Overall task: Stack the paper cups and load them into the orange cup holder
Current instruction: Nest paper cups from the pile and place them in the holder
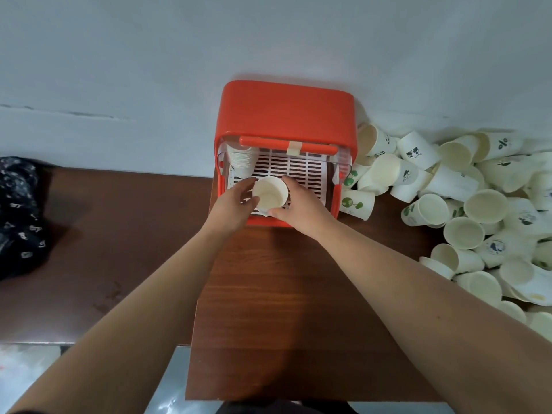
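Orange cup holder (286,115): 1, on the brown counter (283,294), front open, white slatted tray (301,168) inside. Cup stack (242,162): 1, at the tray's back-left corner. Held cup (270,192): mouth up, over the tray's front; single or nested, cannot tell. Left grip (236,207) and right grip (301,204) both curl round its sides. Loose cups (466,210): heaped right of the holder, beyond twenty, exact count not possible. Prints: green trees, black figures; one "%" legible.

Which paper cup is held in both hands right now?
The cup above the orange holder, between the left hand and right hand; the others lie in the heap or the stack inside.
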{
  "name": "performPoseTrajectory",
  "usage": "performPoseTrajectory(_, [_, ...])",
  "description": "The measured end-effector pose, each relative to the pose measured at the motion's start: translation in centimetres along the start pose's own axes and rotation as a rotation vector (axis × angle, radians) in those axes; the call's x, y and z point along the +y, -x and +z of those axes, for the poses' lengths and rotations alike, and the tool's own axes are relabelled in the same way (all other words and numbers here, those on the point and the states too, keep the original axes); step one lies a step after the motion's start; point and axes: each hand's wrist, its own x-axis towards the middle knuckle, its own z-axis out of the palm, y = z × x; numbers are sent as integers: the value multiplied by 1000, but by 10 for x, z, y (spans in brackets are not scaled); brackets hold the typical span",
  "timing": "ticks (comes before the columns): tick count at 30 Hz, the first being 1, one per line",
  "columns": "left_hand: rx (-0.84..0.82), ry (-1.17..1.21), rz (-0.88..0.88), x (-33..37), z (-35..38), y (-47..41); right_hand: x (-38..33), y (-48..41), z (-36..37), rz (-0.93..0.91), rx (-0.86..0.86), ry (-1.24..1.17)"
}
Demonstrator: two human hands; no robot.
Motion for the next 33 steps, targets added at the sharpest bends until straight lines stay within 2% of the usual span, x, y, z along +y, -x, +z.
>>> performPoseTrajectory(4, [186, 39, -47, 7, 6, 20, 13, 26, -14, 38, 51, -6])
performPoseTrajectory(6, [228, 60, -29, 10, 12, 34, 32, 49, -27, 58, 66, 2])
performPoseTrajectory(8, [176, 62, 34, 18, 22, 47, 58, 71, -44, 88, 129, 11])
performPoseTrajectory(12, [-84, 18, 216, 44, 59, 57, 113, 91, -84, 193, 288, 57])
performPoseTrajectory(15, [-205, -48, 339, 68, 95, 50, 144, 91, -113, 217, 379, 126])
performPoseTrajectory(18, [-214, -239, 431, 95, 133, 35, 166, 84, -131, 223, 430, 204])
performPoseTrajectory(21, [-174, -438, 464, 111, 170, 8, 180, 69, -139, 154, 439, 288])
performPoseTrajectory(29, [-126, -966, 342, 102, 228, -51, 209, 24, -151, 77, 296, 503])
performPoseTrajectory(33, [-116, -1038, 364, 95, 238, -51, 212, 15, -149, -30, 322, 589])
